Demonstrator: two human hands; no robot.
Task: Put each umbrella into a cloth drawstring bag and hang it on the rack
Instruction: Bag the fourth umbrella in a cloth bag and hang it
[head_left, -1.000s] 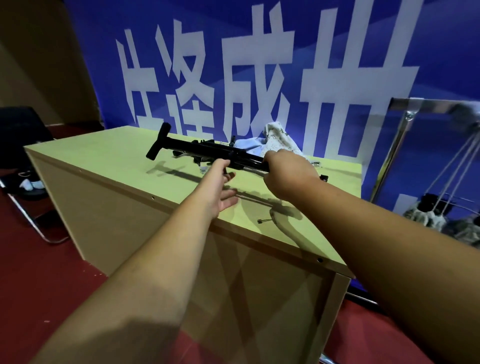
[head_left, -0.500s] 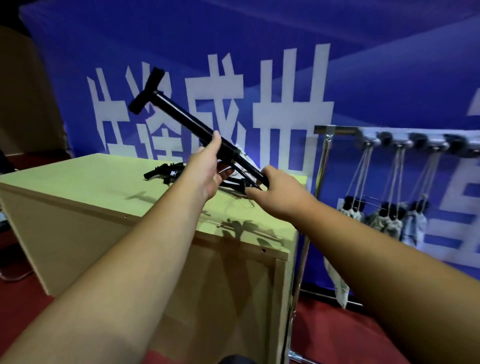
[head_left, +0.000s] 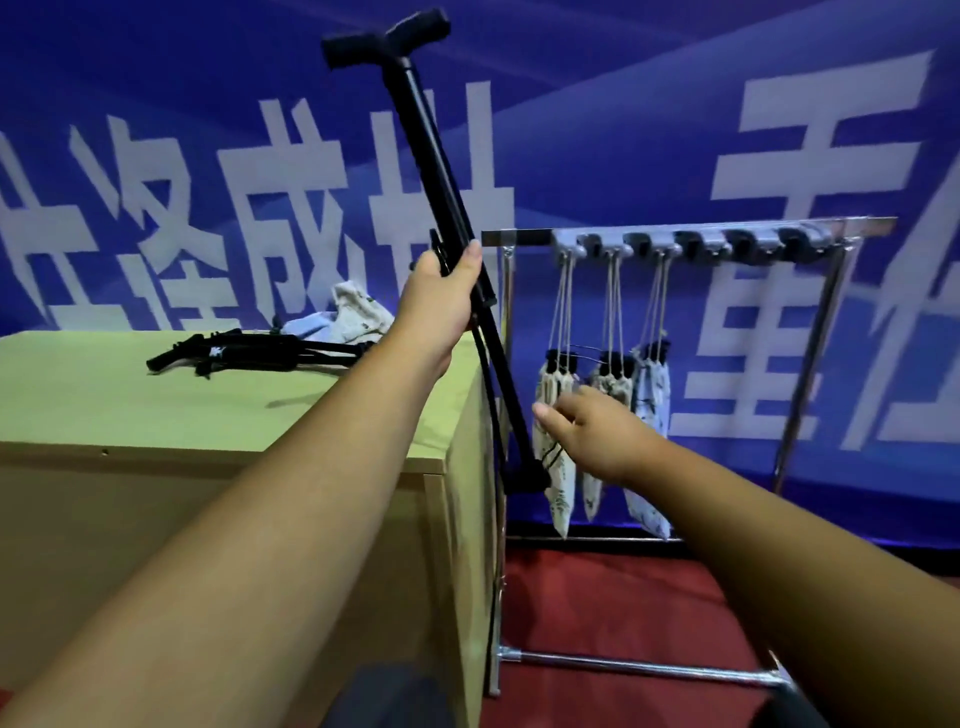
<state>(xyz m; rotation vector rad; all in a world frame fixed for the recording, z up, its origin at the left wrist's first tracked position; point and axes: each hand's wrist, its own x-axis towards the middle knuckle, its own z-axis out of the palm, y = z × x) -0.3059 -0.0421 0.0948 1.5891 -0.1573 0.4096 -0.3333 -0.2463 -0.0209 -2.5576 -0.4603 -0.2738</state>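
Note:
My left hand (head_left: 444, 296) grips a long black umbrella (head_left: 415, 156) near its middle, holding it almost upright with the T-shaped handle at the top and the tip down beside the table's right edge. My right hand (head_left: 592, 431) hovers with loosely spread fingers to the right of the umbrella's lower end, in front of three hanging cloth drawstring bags (head_left: 649, 395). More black umbrellas (head_left: 249, 349) lie on the table, with a heap of cloth bags (head_left: 358, 312) behind them. The metal rack (head_left: 691, 240) stands to the right.
A yellow-green wooden table (head_left: 156, 405) fills the left. The rack's hooks toward the right hold nothing. Its base bar (head_left: 639, 662) runs low across the red carpet. A blue banner covers the back wall.
My left hand has lifted the umbrella from the table and swung it from slanted to nearly upright. My right hand let go of its lower end and moved right toward the hanging bags.

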